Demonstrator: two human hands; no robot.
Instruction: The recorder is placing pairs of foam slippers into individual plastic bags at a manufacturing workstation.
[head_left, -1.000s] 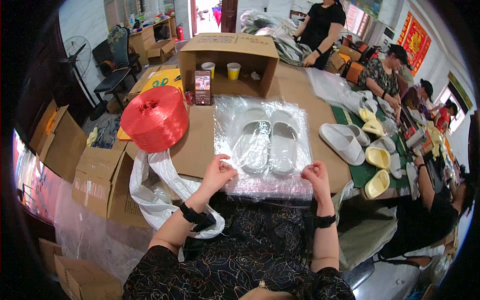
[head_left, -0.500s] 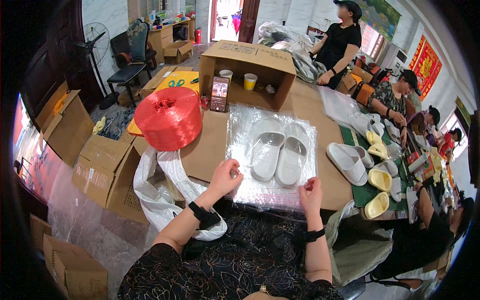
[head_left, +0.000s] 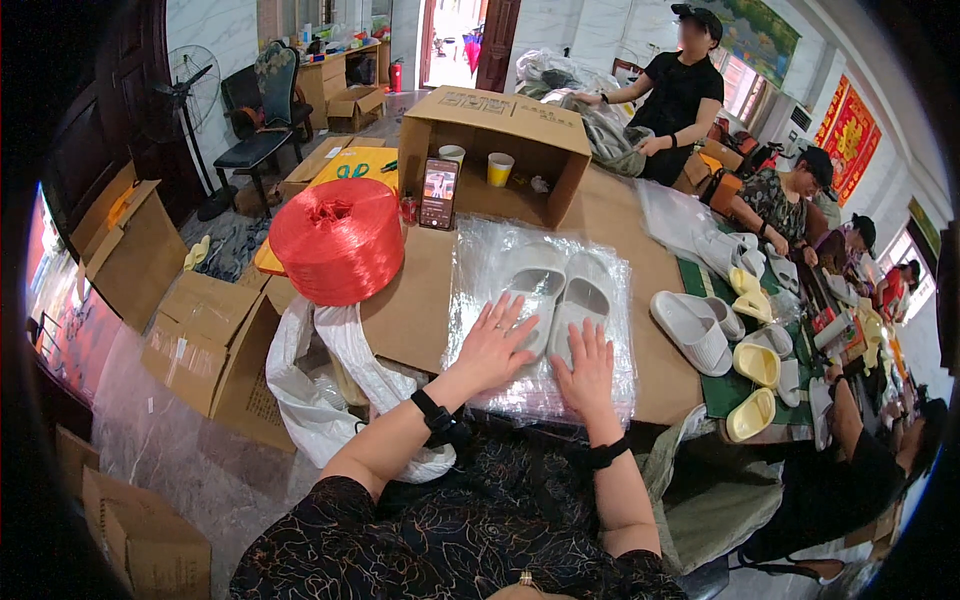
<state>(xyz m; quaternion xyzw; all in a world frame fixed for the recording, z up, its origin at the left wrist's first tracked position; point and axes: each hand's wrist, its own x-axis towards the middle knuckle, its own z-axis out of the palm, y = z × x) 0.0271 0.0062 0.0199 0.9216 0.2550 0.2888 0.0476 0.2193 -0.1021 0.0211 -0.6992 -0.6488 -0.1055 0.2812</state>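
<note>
Head view — hands (head_left: pixel 540 355) flat on bagged slippers (head_left: pixel 560 300)

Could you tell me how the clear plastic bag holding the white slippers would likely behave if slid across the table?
The clear plastic bag looks thin and crinkled, so probably floppy. Its glossy film may slide easily on the cardboard sheet. The white slippers look foamy, likely light.

Cardboard-covered table (head_left: pixel 610 215) — plastic bag (head_left: pixel 540 330), red twine spool (head_left: pixel 338 240), box (head_left: pixel 505 150).

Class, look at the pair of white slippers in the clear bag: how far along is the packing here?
Done: the white slippers lie side by side inside the clear plastic bag. In hand: the left hand and right hand press flat on the bag's near end. Left: loose white and yellow slippers lie unbagged to the right.
</note>
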